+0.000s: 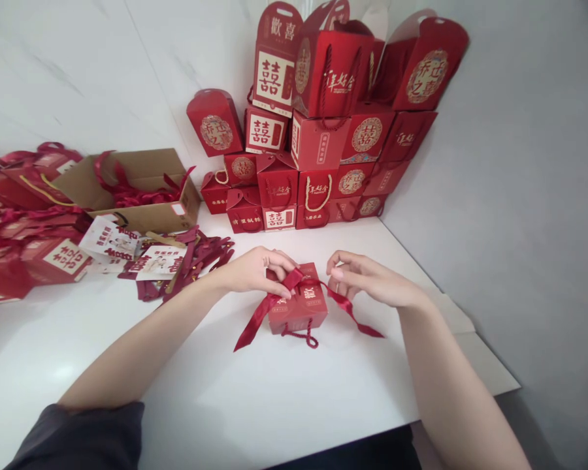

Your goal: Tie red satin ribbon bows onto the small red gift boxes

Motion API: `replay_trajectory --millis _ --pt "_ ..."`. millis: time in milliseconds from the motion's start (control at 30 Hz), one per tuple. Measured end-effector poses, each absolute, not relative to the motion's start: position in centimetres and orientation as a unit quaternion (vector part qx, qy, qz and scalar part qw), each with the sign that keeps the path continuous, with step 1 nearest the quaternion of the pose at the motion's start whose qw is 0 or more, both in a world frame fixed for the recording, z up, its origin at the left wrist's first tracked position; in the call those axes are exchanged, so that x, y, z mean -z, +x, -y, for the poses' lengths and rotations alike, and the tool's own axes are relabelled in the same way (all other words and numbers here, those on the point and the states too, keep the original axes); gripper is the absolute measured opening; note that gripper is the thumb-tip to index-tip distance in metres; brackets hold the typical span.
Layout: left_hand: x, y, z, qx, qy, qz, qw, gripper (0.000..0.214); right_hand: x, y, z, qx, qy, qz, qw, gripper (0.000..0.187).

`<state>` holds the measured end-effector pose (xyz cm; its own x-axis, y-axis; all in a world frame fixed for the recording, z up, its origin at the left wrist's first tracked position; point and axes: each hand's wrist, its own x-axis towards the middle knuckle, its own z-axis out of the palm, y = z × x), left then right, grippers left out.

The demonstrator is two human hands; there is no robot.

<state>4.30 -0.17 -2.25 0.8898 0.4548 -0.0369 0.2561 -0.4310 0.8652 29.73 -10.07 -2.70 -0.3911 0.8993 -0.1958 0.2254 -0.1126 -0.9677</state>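
Observation:
A small red gift box [298, 313] with gold characters stands on the white table [255, 405] in front of me. A dark red satin ribbon [255, 323] crosses its top, with tails trailing left and right over the table. My left hand [255, 269] pinches a ribbon loop at the box's top left. My right hand [367, 277] pinches the other ribbon strand [345, 303] just right of the box. A red cord handle [306, 338] hangs at the box's front.
A stack of finished red gift boxes [323, 130] fills the far corner against the walls. An open cardboard carton [142, 189] with ribbons, loose ribbons [196, 258], printed cards [110, 240] and flat red boxes [24, 222] lie at the left. The table edge runs along the right.

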Motion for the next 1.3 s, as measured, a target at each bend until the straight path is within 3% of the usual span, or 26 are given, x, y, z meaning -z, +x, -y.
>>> replay_trajectory --millis 267,567,700,800,900,1067,1200,1300 --pt "2.5 4.3 0.3 -0.108 0.83 -0.213 0.504 0.021 3.6 26.9 9.5 -0.532 -0.52 0.614 0.265 0.052" --pt "1.6 3.3 -0.7 -0.14 0.863 -0.158 0.46 0.021 3.5 28.0 9.6 -0.502 -0.497 0.625 0.333 0.038" --pt "-0.4 2.1 -0.8 -0.077 0.885 -0.146 0.435 0.004 3.1 29.0 10.1 -0.495 -0.467 0.653 0.333 0.031" --pt "-2.3 1.3 -0.4 0.005 0.907 -0.155 0.392 0.006 2.9 28.9 10.2 -0.576 -0.425 0.631 0.299 0.03" --pt "-3.6 1.0 0.1 0.058 0.912 -0.179 0.364 0.012 2.8 28.1 10.0 -0.595 -0.434 0.591 0.329 0.032" --pt "-2.8 1.9 1.3 0.068 0.87 -0.317 0.37 0.039 3.3 27.0 9.8 -0.519 -0.515 0.575 0.366 0.036" --pt "-1.1 3.1 2.0 0.063 0.829 -0.379 0.407 0.042 3.8 27.1 9.9 -0.378 -0.509 0.696 0.337 0.019" --pt "-0.8 3.5 2.0 0.038 0.828 -0.361 0.428 0.041 4.1 27.2 10.0 -0.21 -0.477 0.773 0.361 0.002"
